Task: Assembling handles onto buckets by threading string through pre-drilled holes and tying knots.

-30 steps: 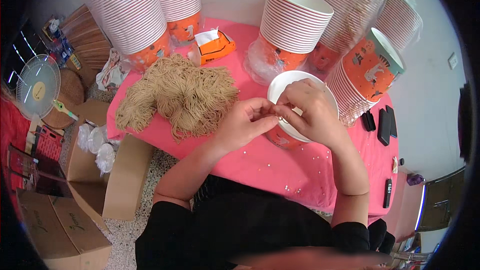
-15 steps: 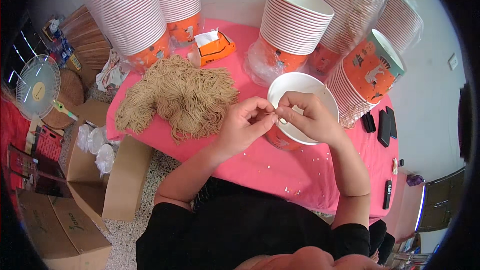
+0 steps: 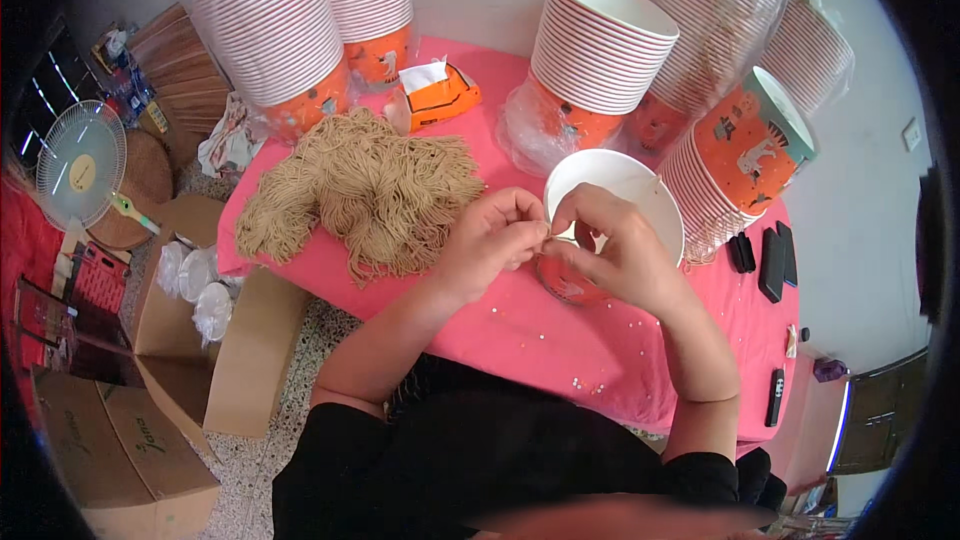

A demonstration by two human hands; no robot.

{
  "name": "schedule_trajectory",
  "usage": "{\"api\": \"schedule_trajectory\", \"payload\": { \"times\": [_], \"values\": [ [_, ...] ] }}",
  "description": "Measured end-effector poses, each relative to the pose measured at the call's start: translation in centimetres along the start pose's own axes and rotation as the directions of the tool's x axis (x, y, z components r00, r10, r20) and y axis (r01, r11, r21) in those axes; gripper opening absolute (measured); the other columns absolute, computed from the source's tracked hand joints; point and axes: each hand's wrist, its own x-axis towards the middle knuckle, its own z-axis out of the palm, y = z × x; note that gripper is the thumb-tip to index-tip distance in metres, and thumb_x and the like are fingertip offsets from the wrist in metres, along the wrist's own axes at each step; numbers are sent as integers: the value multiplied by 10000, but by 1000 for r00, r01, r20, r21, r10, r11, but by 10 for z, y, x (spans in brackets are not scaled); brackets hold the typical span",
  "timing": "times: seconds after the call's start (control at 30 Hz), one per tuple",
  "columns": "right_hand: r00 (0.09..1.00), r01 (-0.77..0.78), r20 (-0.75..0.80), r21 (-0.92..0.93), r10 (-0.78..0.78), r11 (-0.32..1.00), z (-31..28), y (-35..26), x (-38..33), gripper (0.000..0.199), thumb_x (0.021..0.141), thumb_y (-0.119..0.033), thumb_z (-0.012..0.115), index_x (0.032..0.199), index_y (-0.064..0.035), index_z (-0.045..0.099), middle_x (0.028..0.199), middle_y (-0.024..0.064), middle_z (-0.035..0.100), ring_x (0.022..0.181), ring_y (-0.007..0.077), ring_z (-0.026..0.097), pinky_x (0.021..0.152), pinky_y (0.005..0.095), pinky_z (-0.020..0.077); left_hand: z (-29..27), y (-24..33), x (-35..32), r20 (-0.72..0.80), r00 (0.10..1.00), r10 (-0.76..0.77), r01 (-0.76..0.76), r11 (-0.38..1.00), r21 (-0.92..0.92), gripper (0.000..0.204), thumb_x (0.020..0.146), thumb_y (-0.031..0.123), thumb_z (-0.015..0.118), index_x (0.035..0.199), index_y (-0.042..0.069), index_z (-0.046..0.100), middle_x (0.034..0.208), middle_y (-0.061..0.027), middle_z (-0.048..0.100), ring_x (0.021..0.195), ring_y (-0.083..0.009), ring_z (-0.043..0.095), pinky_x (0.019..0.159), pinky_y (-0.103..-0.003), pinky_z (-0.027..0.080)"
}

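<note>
Both hands meet at the near rim of the orange paper cup on the pink table; the left hand and right hand each pinch something too small to identify. The tan string pile lies just left of them.

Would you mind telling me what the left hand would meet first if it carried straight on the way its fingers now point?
The left hand points right, so it would probably first meet the right hand, whose fingertips already sit against it at the near rim of the white paper cup with the orange printed side. Depth there is hard to judge.
</note>
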Motion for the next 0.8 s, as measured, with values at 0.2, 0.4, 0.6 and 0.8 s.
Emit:
{"api": "schedule_trajectory", "payload": {
  "times": [0.2, 0.4, 0.6, 0.8],
  "values": [
    [992, -128, 33, 146, 124, 981, -4, 0, 0, 84, 844, -35, 678, 869, 4, 608, 769, 46, 616, 627, 107, 546, 559, 269, 451, -6, 3, 1, 227, 954, -197, 248, 943, -222, 37, 895, 101, 550, 916, 71, 543, 751, 3, 555, 531, -4, 361, 457, -161, 239],
    [988, 92, -135, 132, -74, 987, 2, -2, -2, 69, 837, -16, 674, 886, -4, 627, 771, 55, 627, 660, 131, 586, 606, 279, 463, -8, 2, 2, 258, 948, -184, 259, 920, -294, 56, 904, 122, 566, 931, 75, 554, 754, 18, 539, 530, 1, 360, 452, -152, 235],
    [968, 218, -120, -36, -221, 975, 1, -3, 0, 126, 775, 0, 691, 887, -25, 639, 776, 80, 631, 671, 218, 603, 662, 334, 464, -4, 2, 1, 204, 957, -206, 257, 930, -263, 76, 908, 113, 581, 967, 67, 571, 776, 12, 555, 554, -1, 375, 459, -146, 257],
    [964, 215, -150, -53, -220, 975, -3, -2, 0, 107, 757, 7, 679, 833, -30, 614, 744, 67, 618, 654, 205, 600, 650, 329, 454, -2, 9, -1, 170, 976, -139, 172, 965, -199, 110, 916, 108, 589, 1008, 48, 588, 807, -7, 588, 572, -16, 413, 477, -156, 317]
  ]
}}
